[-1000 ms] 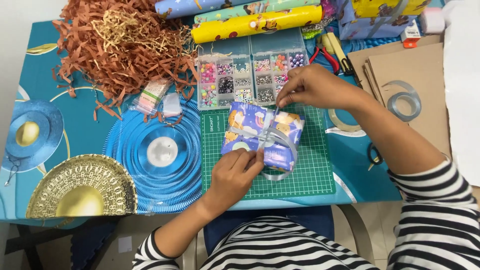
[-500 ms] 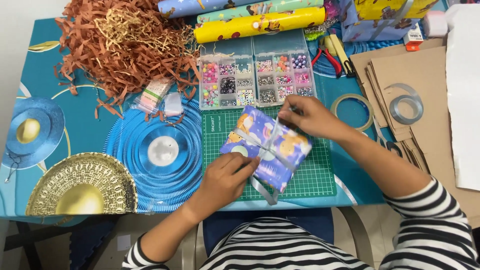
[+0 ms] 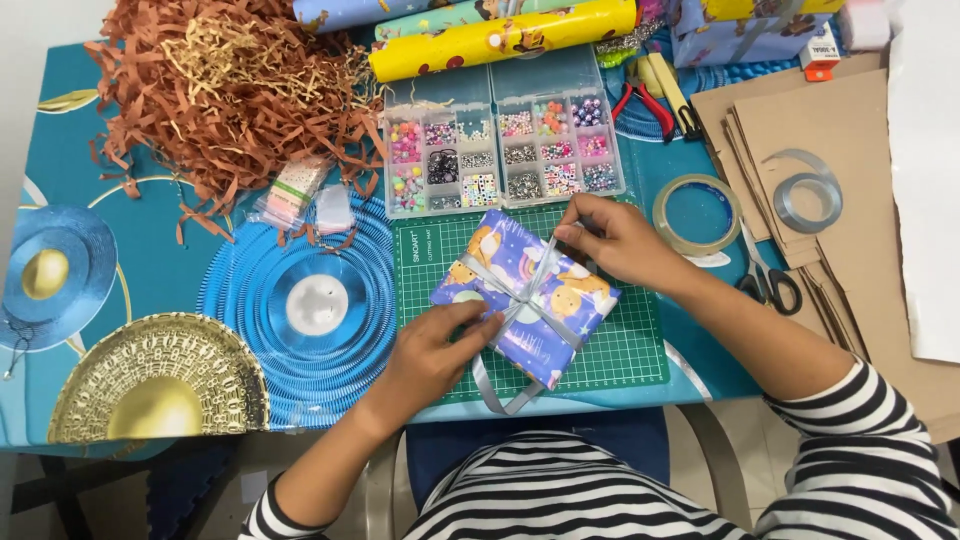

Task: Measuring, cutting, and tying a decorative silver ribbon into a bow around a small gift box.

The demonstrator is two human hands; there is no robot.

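One view only — a head-worn camera looking almost straight down from above the seated person, fairly near. It takes in the surface (image 3: 150, 230) from its near edge to the far clutter, with striped sleeves and lap at the bottom.

The person wears a top with black and white stripes. The stripes go across the belly at 6 o'clock and wrap around both arms like rings. The sleeves are long but pushed up, so the lower arms are bare. The left hand (image 3: 430, 355) and the right hand (image 3: 615, 238) are bare too, with no rings, no watch and no gloves to see
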